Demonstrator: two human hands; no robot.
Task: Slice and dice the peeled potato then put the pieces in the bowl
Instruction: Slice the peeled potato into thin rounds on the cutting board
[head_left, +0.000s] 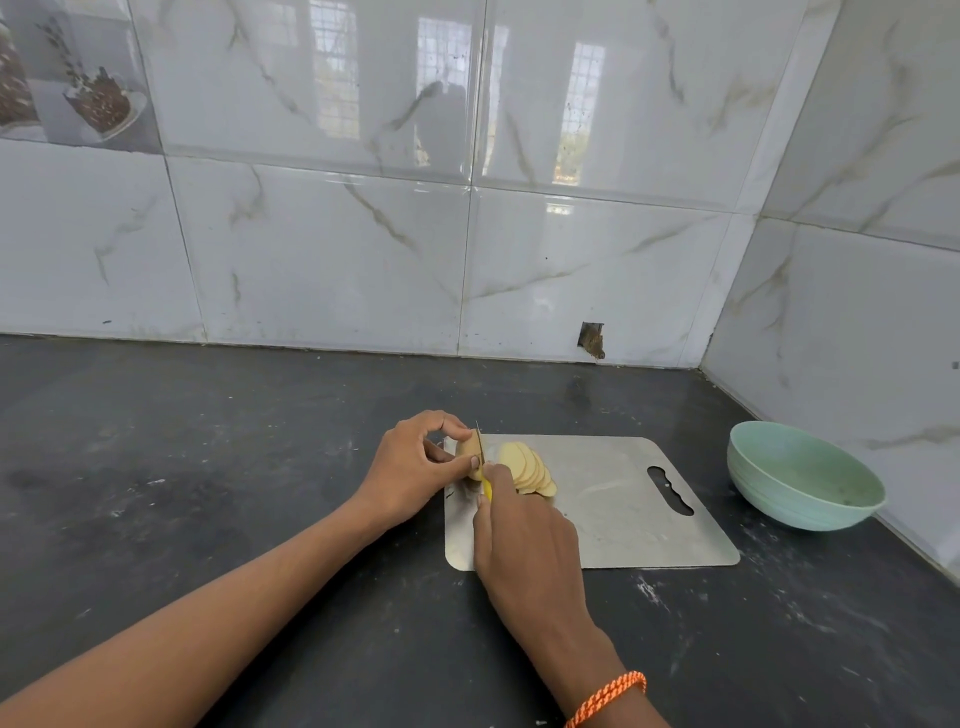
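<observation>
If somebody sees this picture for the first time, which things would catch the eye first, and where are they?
The eye goes first to the two hands at the near left end of the cutting board: the left hand pinches the uncut potato end, and the right hand holds the yellow-handled knife against it. Just right of the blade, a fanned row of pale slices lies on the board. Farther right, near the wall, stands a mint green bowl.

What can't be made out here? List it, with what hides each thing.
- Knife, head view: the right hand covers most of the yellow handle; the blade shows edge-on only.
- Uncut potato end, head view: partly hidden by the left hand fingertips and the blade.
- Slices: overlapping, too small to count.
- Bowl: its near wall hides part of the inside.
</observation>
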